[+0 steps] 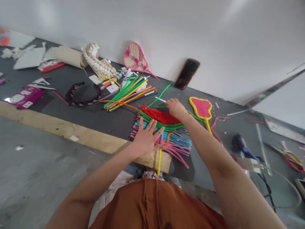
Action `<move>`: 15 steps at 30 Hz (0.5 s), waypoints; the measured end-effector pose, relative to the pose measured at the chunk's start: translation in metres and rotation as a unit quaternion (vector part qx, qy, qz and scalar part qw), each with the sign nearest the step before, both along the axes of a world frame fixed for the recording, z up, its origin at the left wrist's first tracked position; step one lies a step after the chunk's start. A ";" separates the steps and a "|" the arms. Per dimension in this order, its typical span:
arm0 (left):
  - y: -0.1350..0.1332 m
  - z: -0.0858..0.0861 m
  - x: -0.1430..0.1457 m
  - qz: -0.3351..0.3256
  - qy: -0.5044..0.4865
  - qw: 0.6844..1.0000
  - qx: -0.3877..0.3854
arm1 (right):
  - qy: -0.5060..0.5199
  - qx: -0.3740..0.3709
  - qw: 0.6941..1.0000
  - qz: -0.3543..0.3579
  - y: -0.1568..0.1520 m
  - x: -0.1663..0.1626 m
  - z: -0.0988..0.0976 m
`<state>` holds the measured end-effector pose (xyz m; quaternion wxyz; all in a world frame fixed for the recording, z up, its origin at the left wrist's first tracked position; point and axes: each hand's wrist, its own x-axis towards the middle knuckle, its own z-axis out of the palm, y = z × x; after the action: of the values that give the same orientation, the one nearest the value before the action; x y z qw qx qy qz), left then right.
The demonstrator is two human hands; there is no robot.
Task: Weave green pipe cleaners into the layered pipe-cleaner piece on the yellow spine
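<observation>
A mat of coloured pipe cleaners (pixel 164 117), in red, green, blue and pink bands, lies on the dark table in front of me. My left hand (pixel 147 136) rests flat on its near side, fingers spread over the green and blue rows. At the far edge of the red band, my right hand (pixel 176 109) is curled, its fingertips pointing down. What it pinches is hidden. A green pipe cleaner (pixel 160 107) runs up to these fingers, and a white stick (pixel 160 99) lies just beyond them. A yellow pipe cleaner (pixel 159 162) sticks out toward me below the mat.
Behind on the left is a bundle of loose pipe cleaners (pixel 130 95), beside a dark braided headband (pixel 83 94). A phone (pixel 187 73) leans against the wall. Right of the mat lie a yellow-rimmed pink fan (pixel 202 108), a glue gun (pixel 245 148) and scissors (pixel 289 157).
</observation>
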<state>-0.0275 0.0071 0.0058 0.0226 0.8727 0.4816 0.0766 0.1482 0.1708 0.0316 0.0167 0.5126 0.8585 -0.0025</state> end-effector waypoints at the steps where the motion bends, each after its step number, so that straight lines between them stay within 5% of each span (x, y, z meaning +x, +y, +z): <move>1: 0.001 0.002 0.000 0.003 -0.009 1.000 0.004 | 0.009 0.014 1.000 0.006 -0.002 0.005 0.008; 8: 0.017 0.018 0.003 0.010 -0.034 0.997 0.067 | 0.120 0.154 0.980 0.028 -0.062 0.046 0.078; 11: 0.022 0.015 0.005 -0.001 -0.052 0.994 0.093 | 0.206 0.165 0.960 0.092 -0.101 0.051 0.071; 15: 0.026 0.005 0.007 -0.040 -0.089 0.991 0.095 | 0.182 0.063 0.977 0.087 -0.132 0.051 0.027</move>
<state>-0.0205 0.0336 0.0108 -0.0143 0.8792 0.4330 0.1983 0.1988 0.0388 0.0588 -0.1721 0.4268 0.8869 -0.0402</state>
